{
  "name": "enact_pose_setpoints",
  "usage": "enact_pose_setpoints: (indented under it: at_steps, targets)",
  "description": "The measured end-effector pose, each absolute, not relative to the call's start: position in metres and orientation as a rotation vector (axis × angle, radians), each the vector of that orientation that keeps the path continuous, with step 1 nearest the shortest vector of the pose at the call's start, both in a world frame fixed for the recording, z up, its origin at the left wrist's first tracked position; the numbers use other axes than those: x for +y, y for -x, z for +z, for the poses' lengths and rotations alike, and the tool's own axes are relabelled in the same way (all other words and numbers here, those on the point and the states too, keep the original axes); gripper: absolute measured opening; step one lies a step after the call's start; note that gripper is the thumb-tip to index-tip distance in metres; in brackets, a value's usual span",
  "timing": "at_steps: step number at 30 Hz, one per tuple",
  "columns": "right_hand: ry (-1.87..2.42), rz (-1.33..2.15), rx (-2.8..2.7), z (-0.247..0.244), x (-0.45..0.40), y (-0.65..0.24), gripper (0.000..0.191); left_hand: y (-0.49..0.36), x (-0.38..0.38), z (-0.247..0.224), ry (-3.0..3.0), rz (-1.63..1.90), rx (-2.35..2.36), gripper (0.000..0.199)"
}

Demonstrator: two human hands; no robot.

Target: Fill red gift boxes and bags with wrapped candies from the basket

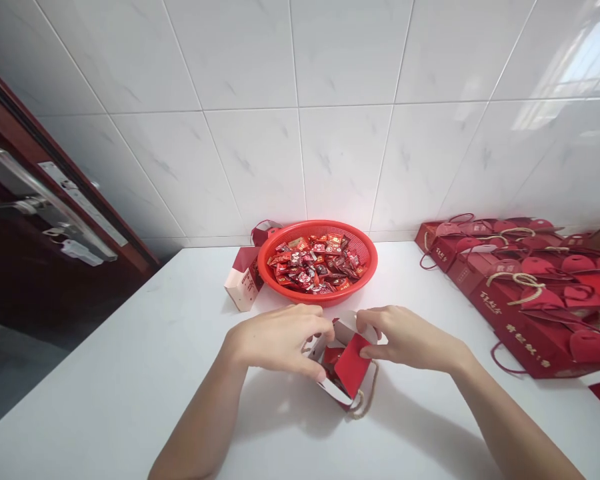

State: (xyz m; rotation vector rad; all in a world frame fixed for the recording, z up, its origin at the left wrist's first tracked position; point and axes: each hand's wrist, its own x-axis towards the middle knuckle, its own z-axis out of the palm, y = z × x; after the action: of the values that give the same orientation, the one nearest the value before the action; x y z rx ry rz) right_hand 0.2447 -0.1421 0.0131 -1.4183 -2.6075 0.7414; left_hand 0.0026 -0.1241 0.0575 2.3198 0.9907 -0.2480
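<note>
A small open gift box (334, 389) with white inner flaps and a twisted cord handle (366, 402) sits on the white table in front of me. My left hand (283, 340) grips its left side, thumb on the near white flap and fingers behind. On the right, my right hand (400, 337) has its fingers curled over the far-right white flap. Its thumb touches the edge of a flat red piece (353, 363) tilted over the opening; I cannot tell whether that is a card or part of the box. Small red items show inside, partly hidden.
Behind the box stands a red plastic basket (370, 267) of wrapped candies (320, 263). A red and cream carton (244, 280) is at its left. Several closed red gift boxes (510, 320) line the right side. Beyond the table's left edge is a dark door (25, 267).
</note>
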Motion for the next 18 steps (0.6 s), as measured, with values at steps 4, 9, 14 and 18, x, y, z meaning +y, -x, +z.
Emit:
enact_pose_setpoints:
  at_steps: [4,9,14,18]
  targets:
    - [1.327,0.702,-2.589,0.003,-0.146,-0.242,0.013,-0.007,-0.122,0.053,-2.335,-0.193,0.785,0.039]
    - [1.214,0.704,-2.586,0.001,-0.144,-0.241,0.014,-0.010,-0.116,0.046,-2.349,-0.230,0.760,0.028]
    - [1.102,0.733,-2.510,0.003,-0.143,-0.244,0.014,-0.016,-0.110,0.041,-2.298,-0.217,0.916,0.014]
    - [0.987,0.824,-2.548,0.004,-0.145,-0.246,0.015,-0.021,-0.110,0.038,-2.353,-0.234,1.138,0.026]
